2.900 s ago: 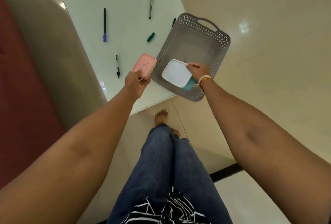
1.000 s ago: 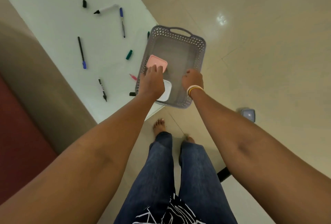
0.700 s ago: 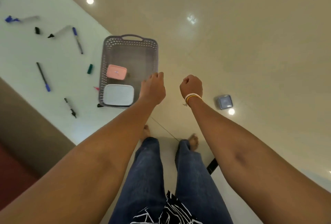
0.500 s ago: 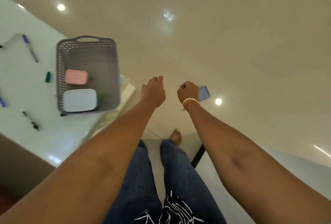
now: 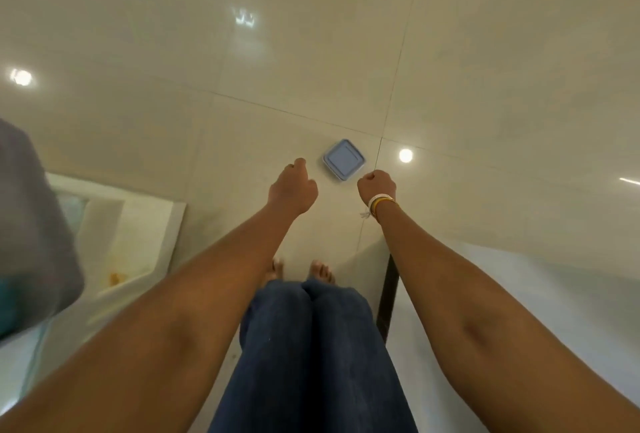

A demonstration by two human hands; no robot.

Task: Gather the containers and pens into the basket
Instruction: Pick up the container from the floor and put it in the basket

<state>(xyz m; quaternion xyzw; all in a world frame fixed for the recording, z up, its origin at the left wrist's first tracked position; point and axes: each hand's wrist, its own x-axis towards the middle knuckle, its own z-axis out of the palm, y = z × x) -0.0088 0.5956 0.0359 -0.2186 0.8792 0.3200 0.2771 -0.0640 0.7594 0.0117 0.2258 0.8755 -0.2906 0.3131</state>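
- The floor (image 5: 485, 68) fills most of the view: large glossy cream tiles with thin dark grout lines, two of which cross just above the small container.
- Round ceiling-light reflections sit on the tiles, one at far left (image 5: 21, 77) and one just right of the container (image 5: 405, 155); a fainter window-like glare lies higher up.
- A blue square lidded container (image 5: 344, 159) rests flat on the floor, between the two hands in the picture and slightly beyond them, touching neither.
- The left hand (image 5: 292, 188) is held out over the floor with its fingers curled under, holding nothing.
- The right hand (image 5: 376, 186) is closed in a loose fist, also holding nothing; white and yellow bands (image 5: 380, 204) circle its wrist.
- At the left edge a blurred grey shape (image 5: 31, 224) is the corner of the basket (too smeared to make out what lies in it), sitting on the pale glass table (image 5: 138, 224).
- A second pale surface with a dark edge (image 5: 386, 294) runs along the lower right.
- Below, blue jeans (image 5: 311, 346) and bare toes (image 5: 320, 271) stand on the tiles.
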